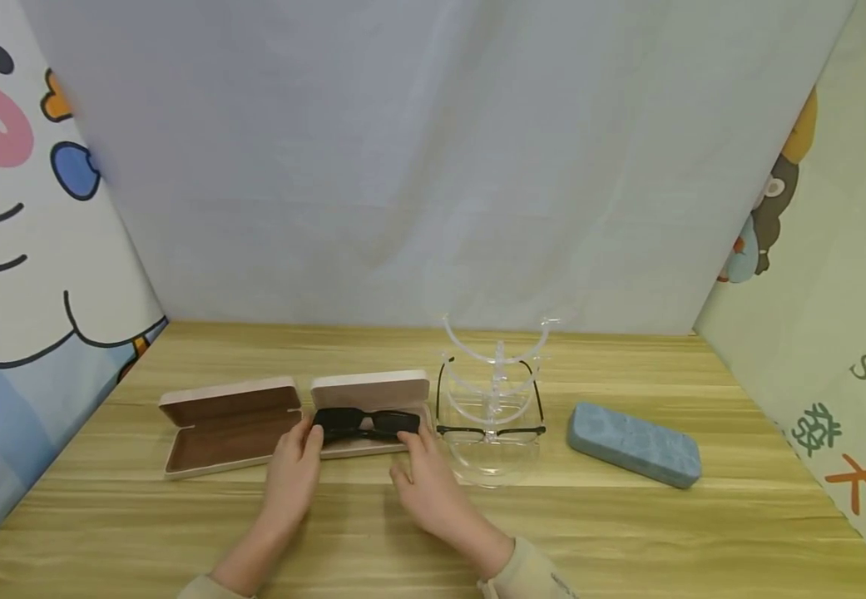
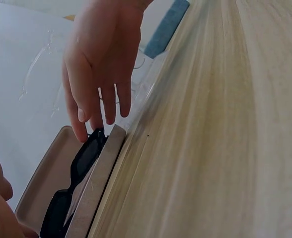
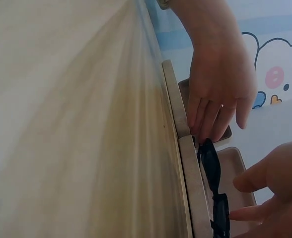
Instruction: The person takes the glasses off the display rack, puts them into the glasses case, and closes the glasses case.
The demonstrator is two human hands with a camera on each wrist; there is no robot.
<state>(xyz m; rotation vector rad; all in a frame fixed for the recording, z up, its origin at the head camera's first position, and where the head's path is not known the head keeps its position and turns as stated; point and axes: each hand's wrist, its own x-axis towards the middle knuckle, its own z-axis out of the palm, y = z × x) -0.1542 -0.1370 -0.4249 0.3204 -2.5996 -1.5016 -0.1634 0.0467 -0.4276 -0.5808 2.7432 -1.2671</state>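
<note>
Black sunglasses (image 1: 395, 422) lie in the right-hand glasses case (image 1: 370, 384), whose lid stands up at the back. At the left end of the sunglasses is my left hand (image 1: 293, 476), its fingers fairly straight and reaching over the case's corner. My right hand (image 1: 433, 487) touches the other end with extended fingertips, palm turned inward. In the left wrist view the right hand's index finger meets the frame of the sunglasses (image 2: 86, 156). The right wrist view has the left fingertips right at the frame's far end.
Left of the sunglasses stands another open case (image 1: 226, 437) with a brown lining. A clear tiered display stand (image 1: 498, 366) holds black-framed eyeglasses (image 1: 443, 430) just right of my right hand. Farther right lies a closed blue case (image 1: 633, 443) on the wooden table (image 1: 627, 541).
</note>
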